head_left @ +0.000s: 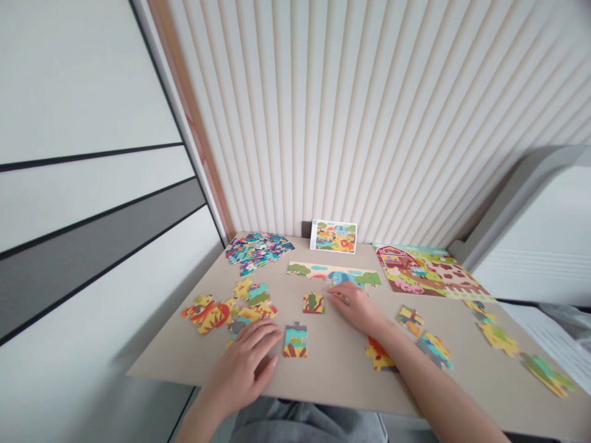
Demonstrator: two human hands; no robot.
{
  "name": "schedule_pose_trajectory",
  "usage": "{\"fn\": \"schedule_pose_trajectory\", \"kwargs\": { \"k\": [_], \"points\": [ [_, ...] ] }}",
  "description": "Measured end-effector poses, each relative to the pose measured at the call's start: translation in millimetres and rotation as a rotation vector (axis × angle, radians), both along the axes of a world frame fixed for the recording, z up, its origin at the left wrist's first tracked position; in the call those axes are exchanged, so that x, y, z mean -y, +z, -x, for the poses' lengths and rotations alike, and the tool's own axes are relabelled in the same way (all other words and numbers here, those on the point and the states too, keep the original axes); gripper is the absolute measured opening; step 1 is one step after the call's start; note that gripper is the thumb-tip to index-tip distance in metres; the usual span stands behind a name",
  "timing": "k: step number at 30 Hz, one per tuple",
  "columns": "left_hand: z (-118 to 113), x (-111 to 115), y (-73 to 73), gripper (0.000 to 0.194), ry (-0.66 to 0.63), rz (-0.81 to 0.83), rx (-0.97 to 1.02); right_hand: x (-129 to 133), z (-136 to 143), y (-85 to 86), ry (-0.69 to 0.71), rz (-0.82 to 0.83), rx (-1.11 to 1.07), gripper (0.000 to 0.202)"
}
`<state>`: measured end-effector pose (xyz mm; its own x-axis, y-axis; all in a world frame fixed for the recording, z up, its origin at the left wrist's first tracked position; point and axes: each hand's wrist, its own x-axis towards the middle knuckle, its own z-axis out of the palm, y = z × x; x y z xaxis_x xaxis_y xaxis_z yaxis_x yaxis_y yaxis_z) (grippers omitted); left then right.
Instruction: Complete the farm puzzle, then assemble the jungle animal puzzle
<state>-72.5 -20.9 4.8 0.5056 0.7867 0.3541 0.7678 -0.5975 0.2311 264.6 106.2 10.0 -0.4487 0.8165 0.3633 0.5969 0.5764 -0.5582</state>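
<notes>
My left hand (247, 366) rests at the near left of the table, fingers apart, beside a pile of yellow and orange puzzle pieces (215, 315). Just right of it lies a piece with a green animal on blue (295, 341). My right hand (353, 301) is at the lower edge of a joined puzzle strip (318, 271) with trees and a blue elephant. Its fingers are bent together over a small piece, mostly hidden beneath them. Left of that hand is a piece with a green shape (313, 303). An orange and yellow piece (378, 355) is partly under my right forearm.
A picture card (333, 237) leans upright at the back. Purple and teal pieces (258, 249) are heaped at the back left. A farm puzzle (429, 271) lies at the back right. Several loose pieces (498, 338) are scattered on the right, near papers (549, 335).
</notes>
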Motion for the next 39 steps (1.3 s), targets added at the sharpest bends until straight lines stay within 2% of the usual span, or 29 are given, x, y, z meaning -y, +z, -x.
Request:
{"fn": "schedule_pose_trajectory", "kwargs": {
  "k": [5,10,15,21,25,30,36,39],
  "points": [
    [-0.3,-0.7,1.4,0.048,-0.002,0.008,0.013,6.5,-1.6,3.7,0.067,-0.029,0.044,0.027],
    [-0.7,0.1,2.0,0.047,0.004,0.042,0.002,8.7,6.3,-0.3,0.164,-0.053,0.12,0.039],
    [-0.9,0.1,2.7,0.047,0.007,0.051,0.007,11.7,6.9,-5.8,0.133,-0.077,0.199,0.036],
    [-1.5,0.2,2.0,0.047,0.003,0.032,0.016,16.6,14.4,-1.4,0.078,-0.095,0.281,0.042],
    [-0.9,0.6,0.8,0.047,0.015,0.049,0.004,17.5,13.9,1.4,0.147,-0.115,0.25,0.038],
    [-0.3,0.9,0.0,0.047,0.021,0.06,0.005,16.2,10.1,-0.5,0.23,-0.145,0.245,0.041],
    [-1.1,1.1,0.2,0.046,0.015,0.077,-0.001,23.3,19.8,5.1,0.033,-0.17,0.377,0.039],
    [-0.5,1.1,-0.2,0.046,0.015,0.083,-0.006,24.6,19.6,9.2,0.018,-0.169,0.362,0.035]
  ]
}}
